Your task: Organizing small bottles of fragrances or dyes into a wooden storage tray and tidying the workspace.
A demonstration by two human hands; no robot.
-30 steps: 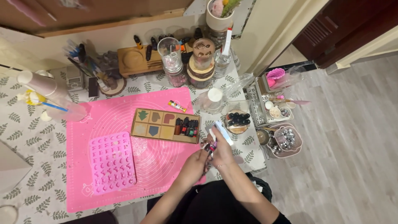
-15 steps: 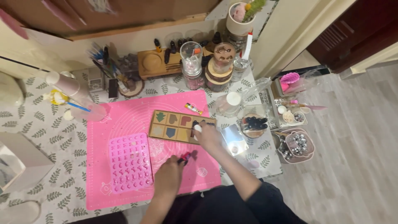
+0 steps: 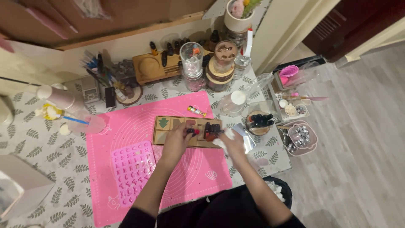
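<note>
L hand (image 3: 177, 141) pinches a small dark bottle (image 3: 190, 131) over the wooden tray (image 3: 168, 136) (on pink mat (image 3: 126, 126)); R hand (image 3: 231, 141), fingers clamped on white tissue (image 3: 224, 139).

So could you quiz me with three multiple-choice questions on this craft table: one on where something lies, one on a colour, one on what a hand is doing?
1. Where does the wooden tray lie?
A. on the big work mat
B. on the floor
C. on the shelf by the wall

2. What colour is the silicone mould with the many small cavities?
A. blue
B. pink
C. white

3. What is the right hand doing?
A. resting flat on the floor
B. lifting a jar
C. holding a white wad at the tray's right end

Answers: 1 A, the tray sits on the mat's upper part. 2 B, the mould is pink like the mat beneath it. 3 C, white material shows in the fingers beside the tray, while the left hand is over the tray's middle.
</note>
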